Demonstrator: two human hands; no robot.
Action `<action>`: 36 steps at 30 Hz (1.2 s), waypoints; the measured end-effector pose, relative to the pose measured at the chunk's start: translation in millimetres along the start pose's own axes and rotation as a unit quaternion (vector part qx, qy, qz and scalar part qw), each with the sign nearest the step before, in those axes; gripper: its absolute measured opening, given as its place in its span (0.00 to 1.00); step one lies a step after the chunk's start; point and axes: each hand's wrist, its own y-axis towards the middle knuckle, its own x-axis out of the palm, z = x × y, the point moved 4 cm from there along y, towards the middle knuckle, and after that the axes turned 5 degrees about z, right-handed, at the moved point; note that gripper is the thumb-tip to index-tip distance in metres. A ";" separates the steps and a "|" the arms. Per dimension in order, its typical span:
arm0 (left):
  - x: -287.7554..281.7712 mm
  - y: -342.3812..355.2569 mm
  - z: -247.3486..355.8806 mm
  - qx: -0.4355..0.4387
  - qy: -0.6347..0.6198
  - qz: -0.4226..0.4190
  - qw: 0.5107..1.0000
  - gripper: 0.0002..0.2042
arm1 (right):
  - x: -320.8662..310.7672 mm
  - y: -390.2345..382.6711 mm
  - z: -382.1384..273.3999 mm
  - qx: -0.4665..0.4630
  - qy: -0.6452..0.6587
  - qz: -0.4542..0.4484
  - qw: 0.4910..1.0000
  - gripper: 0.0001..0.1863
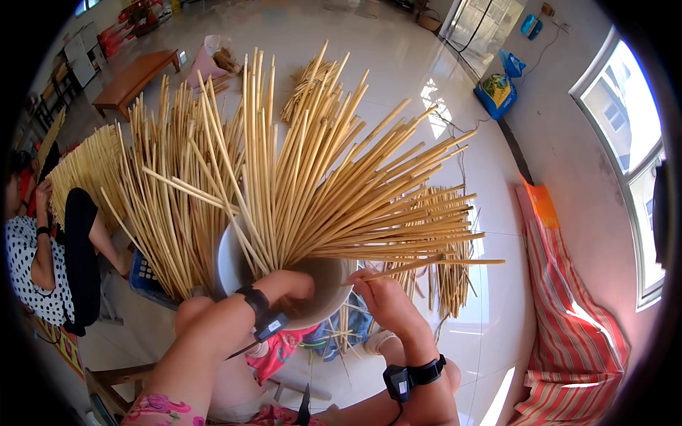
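A white bucket (334, 305) stands between my knees, packed with long straw-coloured stalks (312, 170) that fan out upward and to the right. My left hand (295, 284) reaches over the near rim into the bucket; its fingers are hidden by the hand and the bucket's inside. At the right rim, my right hand (380, 298) pinches one stalk (408, 268) near its lower end, and that stalk points right. Both wrists carry black bands with small boxes.
A blue basket (145, 277) to the left holds more upright stalks. Stalk bundles lie right (451, 284) and beyond the bucket. At far left sits another person (42, 263). A striped cloth (568, 326) lies by the right wall; a brown bench (135, 78) stands far left.
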 end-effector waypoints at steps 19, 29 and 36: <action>-83.5 -92.3 96.2 0.266 -0.242 0.360 0.861 0.11 | -16.9 1.2 20.0 0.095 0.226 0.236 0.940 0.19; -83.2 -97.3 97.3 0.253 -0.161 0.352 0.887 0.09 | -52.7 -8.9 13.6 0.030 0.188 0.414 0.890 0.22; -84.4 -96.6 66.4 0.201 -0.188 0.222 0.935 0.10 | -86.6 -20.9 29.5 0.068 0.202 0.512 0.832 0.22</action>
